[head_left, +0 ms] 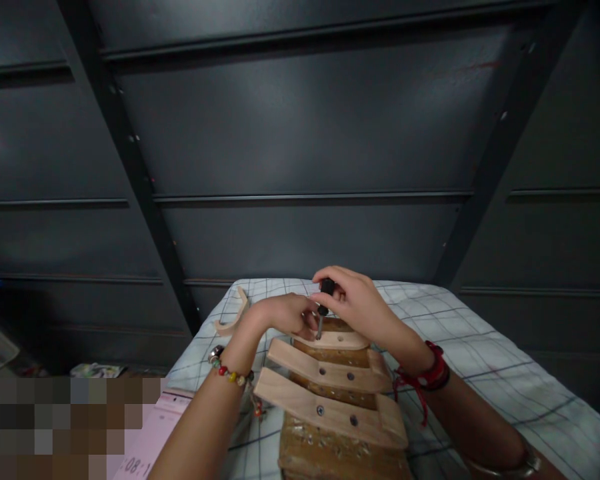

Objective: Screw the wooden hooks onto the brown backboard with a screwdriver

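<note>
Head view: My right hand (pixel 353 293) grasps one screwdriver (pixel 327 288) by its black handle, shaft pointing down at the farthest wooden piece (pixel 341 340). My left hand (pixel 291 313) is at that piece's left end; finger closure is partly hidden, so I cannot tell its grip. Wooden pieces, pale and bent: four. Three lie across one brown block (pixel 343 457); one loose piece (pixel 242 309) lies left on the checked cloth (pixel 473 333). My left forearm partly covers one pink device (pixel 145 433).
</note>
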The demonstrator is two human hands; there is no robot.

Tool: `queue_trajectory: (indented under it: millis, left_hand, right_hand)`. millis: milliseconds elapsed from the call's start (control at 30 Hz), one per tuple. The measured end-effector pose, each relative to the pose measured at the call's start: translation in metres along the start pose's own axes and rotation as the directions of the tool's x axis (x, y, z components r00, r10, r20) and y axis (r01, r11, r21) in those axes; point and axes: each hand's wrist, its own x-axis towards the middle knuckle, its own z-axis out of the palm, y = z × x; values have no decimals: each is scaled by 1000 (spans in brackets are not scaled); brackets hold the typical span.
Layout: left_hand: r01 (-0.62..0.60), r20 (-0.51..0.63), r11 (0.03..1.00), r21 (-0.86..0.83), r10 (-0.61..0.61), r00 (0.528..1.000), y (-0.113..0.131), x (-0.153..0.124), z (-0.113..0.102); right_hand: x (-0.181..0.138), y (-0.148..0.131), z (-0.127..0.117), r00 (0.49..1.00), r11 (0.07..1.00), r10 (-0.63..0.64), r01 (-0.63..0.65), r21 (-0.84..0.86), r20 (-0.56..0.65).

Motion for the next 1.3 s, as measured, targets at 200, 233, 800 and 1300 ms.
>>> queue_trajectory:
  millis: [200, 233, 800, 1300]
  left_hand:
    - [4, 8, 1000, -25, -3, 1000, -1, -5, -4]
    - [6, 6, 1000, -20, -6, 1000, -1, -4, -3]
    - [-2, 3, 998, -58, 2, 1000, 1, -1, -2]
    - [-7, -10, 998, -60, 7, 1000, -2, -1, 0]
  right_hand:
    - [-1, 1, -16, 991, 999, -48, 47, 12, 127]
    - [-1, 0, -16, 992, 999, -34, 34, 6, 121]
    - [2, 1, 0, 996, 996, 82, -81, 33, -35]
    - [0, -1, -6, 994, 993, 104, -105, 47, 13]
